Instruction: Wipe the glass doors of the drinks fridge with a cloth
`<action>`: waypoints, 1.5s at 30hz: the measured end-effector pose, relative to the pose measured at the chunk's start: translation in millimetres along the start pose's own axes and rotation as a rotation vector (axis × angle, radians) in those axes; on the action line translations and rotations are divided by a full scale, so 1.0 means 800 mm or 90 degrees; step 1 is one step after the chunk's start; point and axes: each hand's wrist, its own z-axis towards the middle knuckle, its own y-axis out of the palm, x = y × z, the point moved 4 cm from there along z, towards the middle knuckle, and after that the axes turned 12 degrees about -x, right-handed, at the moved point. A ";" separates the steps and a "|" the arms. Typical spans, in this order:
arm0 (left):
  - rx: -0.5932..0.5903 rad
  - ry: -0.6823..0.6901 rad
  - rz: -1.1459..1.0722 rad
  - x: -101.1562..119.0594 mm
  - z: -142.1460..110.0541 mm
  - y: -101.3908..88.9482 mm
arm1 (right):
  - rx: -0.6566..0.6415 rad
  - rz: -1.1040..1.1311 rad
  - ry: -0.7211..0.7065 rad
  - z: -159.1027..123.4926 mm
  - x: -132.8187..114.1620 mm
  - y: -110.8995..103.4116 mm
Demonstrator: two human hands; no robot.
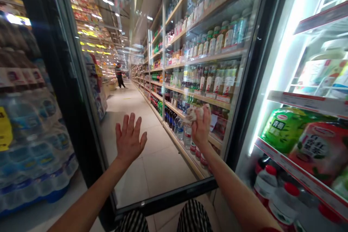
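Observation:
A glass door [163, 145] in a black frame stands swung open in front of me. My left hand [129, 136] lies flat against the pane, its fingers spread and nothing in it. Higher up and to the right, my right hand [201, 127] presses a crumpled whitish cloth [191, 115] on the glass, fingers curled over it. Through the pane, shelves of bottles [206, 79] show behind that hand.
To the right, lit cooler shelves [299, 101] hold a green drink bottle [284, 127], a red one [320, 148] and red-capped bottles [288, 199]. Wrapped water bottles [32, 152] are stacked at left. A person [119, 75] stands far down the aisle.

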 end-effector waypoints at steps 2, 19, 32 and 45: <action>0.003 0.003 -0.009 0.000 0.000 -0.001 | -0.075 -0.019 -0.076 -0.002 0.003 0.001; 0.013 0.021 -0.011 0.000 0.001 -0.011 | 0.106 -0.012 0.167 0.056 0.066 -0.037; 0.056 -0.037 0.007 -0.022 0.054 -0.042 | 0.143 -0.027 0.185 0.117 0.039 -0.047; 0.086 -0.076 -0.008 -0.050 0.067 -0.065 | 0.162 -0.035 0.176 0.165 0.017 -0.052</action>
